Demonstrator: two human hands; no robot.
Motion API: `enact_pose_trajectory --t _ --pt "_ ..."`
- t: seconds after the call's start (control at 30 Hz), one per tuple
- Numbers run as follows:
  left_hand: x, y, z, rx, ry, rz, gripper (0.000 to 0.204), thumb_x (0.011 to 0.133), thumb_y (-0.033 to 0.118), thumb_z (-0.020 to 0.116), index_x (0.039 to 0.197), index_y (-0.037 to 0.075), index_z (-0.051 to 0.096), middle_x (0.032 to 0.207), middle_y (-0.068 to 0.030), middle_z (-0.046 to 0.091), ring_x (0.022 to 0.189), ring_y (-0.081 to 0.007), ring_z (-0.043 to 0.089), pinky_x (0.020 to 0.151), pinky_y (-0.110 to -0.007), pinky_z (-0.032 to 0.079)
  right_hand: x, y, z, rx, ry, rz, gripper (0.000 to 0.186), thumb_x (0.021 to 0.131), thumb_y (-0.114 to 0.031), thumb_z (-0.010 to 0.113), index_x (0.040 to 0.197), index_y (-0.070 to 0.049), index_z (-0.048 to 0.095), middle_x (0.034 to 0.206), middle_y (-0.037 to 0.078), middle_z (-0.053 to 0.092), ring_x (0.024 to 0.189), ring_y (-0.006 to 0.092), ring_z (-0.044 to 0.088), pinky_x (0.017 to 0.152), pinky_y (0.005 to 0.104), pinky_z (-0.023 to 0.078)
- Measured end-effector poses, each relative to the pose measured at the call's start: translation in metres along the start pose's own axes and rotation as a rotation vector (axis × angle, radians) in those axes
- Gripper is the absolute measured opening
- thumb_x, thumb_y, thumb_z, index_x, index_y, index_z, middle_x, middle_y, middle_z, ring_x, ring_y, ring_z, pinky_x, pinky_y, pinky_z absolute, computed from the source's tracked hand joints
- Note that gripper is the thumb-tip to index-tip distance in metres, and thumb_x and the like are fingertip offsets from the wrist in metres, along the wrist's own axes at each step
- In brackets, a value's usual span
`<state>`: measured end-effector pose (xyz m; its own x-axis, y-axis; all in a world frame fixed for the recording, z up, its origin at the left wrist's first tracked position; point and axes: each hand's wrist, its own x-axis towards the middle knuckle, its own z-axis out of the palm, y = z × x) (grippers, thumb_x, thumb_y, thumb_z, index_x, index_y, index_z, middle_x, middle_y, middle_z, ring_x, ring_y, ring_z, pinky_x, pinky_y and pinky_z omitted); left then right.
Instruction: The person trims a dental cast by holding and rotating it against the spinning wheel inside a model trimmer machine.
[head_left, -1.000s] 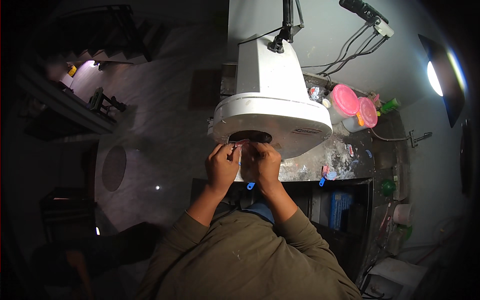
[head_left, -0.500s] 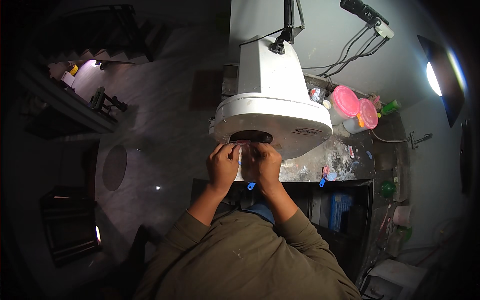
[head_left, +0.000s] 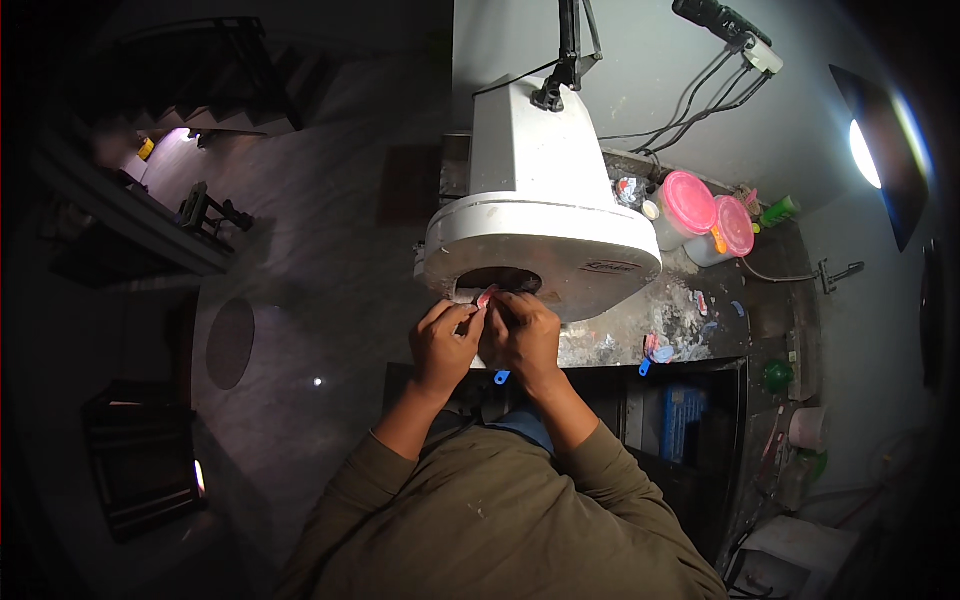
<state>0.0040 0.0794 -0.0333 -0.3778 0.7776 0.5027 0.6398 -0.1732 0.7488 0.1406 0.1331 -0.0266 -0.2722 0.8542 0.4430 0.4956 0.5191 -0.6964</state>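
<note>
A white bench machine [head_left: 540,230] fills the centre, with a dark oval opening low in its front. At the mouth of this opening both my hands pinch a small pink-and-white piece [head_left: 486,298], whose detail is too small to make out. My left hand [head_left: 443,345] holds it from the left, fingers bent. My right hand [head_left: 528,335] grips it from the right, thumb and fingers close together and partly hiding it. A blue tag-like handle [head_left: 501,377] shows at the bench edge beneath my hands.
The stained bench [head_left: 620,330] bears pink-lidded tubs [head_left: 688,200], a pink-and-blue lump [head_left: 660,350] and a green bottle [head_left: 777,212]. A lamp arm [head_left: 568,40] stands above, with cables on the wall. A dark shelved cabinet sits under the bench. Stairs [head_left: 240,95] are at upper left.
The pink piece has turned to a steeper slant, and my fingers have shifted slightly downward around it. The dark figure of another person at lower left is no longer visible.
</note>
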Motion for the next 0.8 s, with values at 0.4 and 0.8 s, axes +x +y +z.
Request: enact_pose_trajectory --t 0.4,0.8 --pt "0.0025 0.0003 -0.0004 -0.061 0.008 0.024 0.011 0.084 0.003 0.083 0.088 -0.002 0.074 0.085 -0.0131 0.073 0.074 -0.0289 0.072 0.067 -0.037 0.056 0.0003 0.0001 -0.0004 0.004 -0.003 0.006 0.018 0.086 -0.009 0.076 0.103 -0.002 0.076 0.092 0.018 0.071 0.082 0.0391 0.071 0.072 0.0431 0.057" --pt "0.0015 -0.0040 0.0019 -0.078 0.025 0.059 0.008 0.085 -0.002 0.079 0.090 -0.003 0.072 0.090 -0.0143 0.076 0.078 -0.0287 0.075 0.071 -0.035 0.059 0.0005 -0.0042 -0.0021 0.050 0.020 -0.008 0.018 0.087 -0.008 0.075 0.104 -0.003 0.075 0.094 0.017 0.072 0.083 0.0384 0.071 0.073 0.0427 0.058"
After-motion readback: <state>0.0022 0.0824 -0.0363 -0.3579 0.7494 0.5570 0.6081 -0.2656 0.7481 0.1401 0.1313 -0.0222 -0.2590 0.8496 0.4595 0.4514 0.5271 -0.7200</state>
